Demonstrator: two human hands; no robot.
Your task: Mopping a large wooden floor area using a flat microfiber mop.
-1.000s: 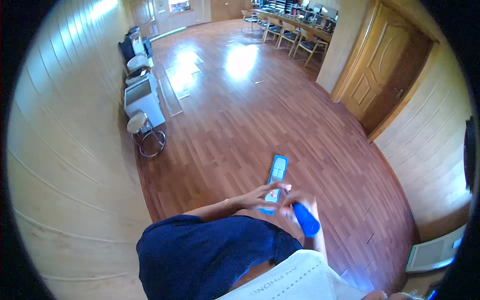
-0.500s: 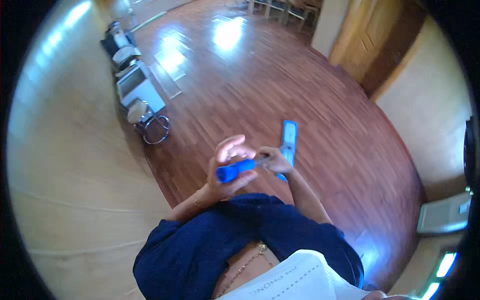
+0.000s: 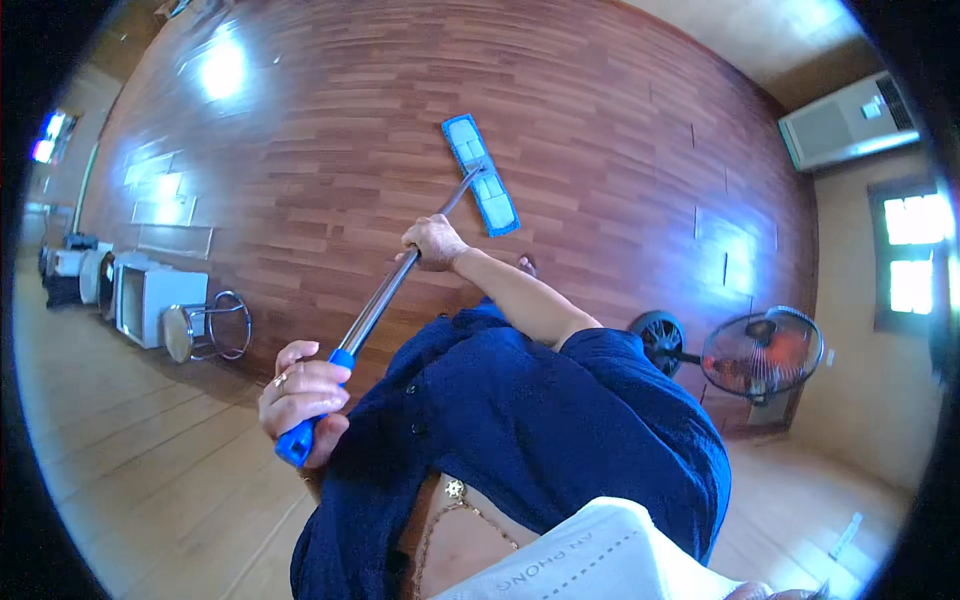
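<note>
On wood floor (image 3: 330,130): both hands, left hand (image 3: 303,392) & right hand (image 3: 432,241), grip mop (image 3: 480,183); fan (image 3: 762,352), stool (image 3: 205,330) nearby.

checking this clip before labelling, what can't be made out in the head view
- Blue grip end of the mop: mostly wrapped by the left hand.
- Underside of the mop head: faces the wooden floor, hidden.
- Right hand palm: turned away around the metal pole.
- Legs and feet: covered by the dark blue shirt.
- Fan base: blocked by its own cage.
</note>
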